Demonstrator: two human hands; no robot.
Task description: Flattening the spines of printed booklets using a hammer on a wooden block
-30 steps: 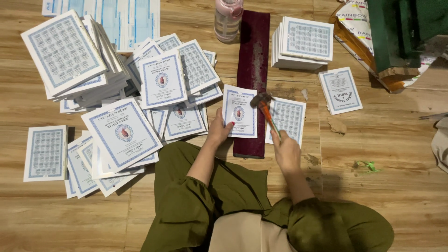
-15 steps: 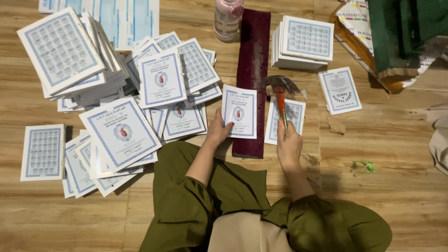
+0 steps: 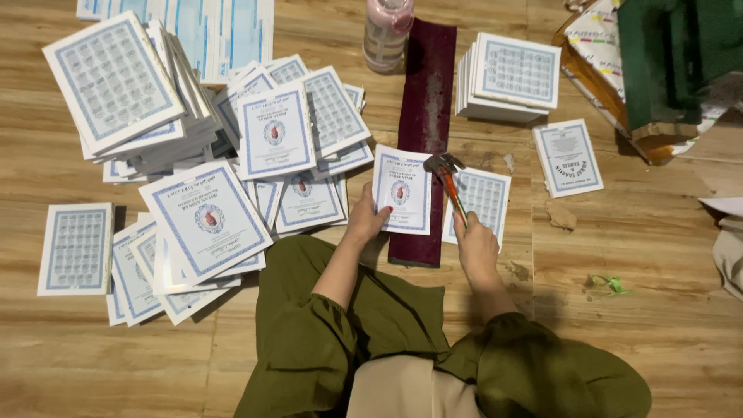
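Wood-plank flooring (image 3: pixel 635 340) fills the view from above, with a dark maroon strip (image 3: pixel 424 116) of cloth or padding laid lengthwise away from the seated person as the centre of the work; a small white booklet (image 3: pixel 402 188) with a blue border lies across the strip's left edge near its near end, pinned flat by the fingertips of the left hand (image 3: pixel 367 224), which press on its lower left corner; the right hand (image 3: pixel 477 249) is closed around the orange handle of a hammer (image 3: pixel 446 176), whose long axis runs up and slightly left from the fist, so the metal head sits over the strip just beside the booklet's upper right corner, too close to tell whether it touches; the hammer hand is the nearer of the two to that corner, the booklet lying to the left of the grip; a second booklet (image 3: pixel 484 201) lies right of the strip, under the hammer handle; a neat stack (image 3: pixel 511 77) of the same booklets stands further right of the strip's far end, and a single one (image 3: pixel 567 157) lies beyond that; left of the strip, loose piles of booklets (image 3: pixel 209 162) spread across the floor; a pink bottle (image 3: pixel 387 31) stands at the strip's far left corner; olive-green sleeves cover both arms
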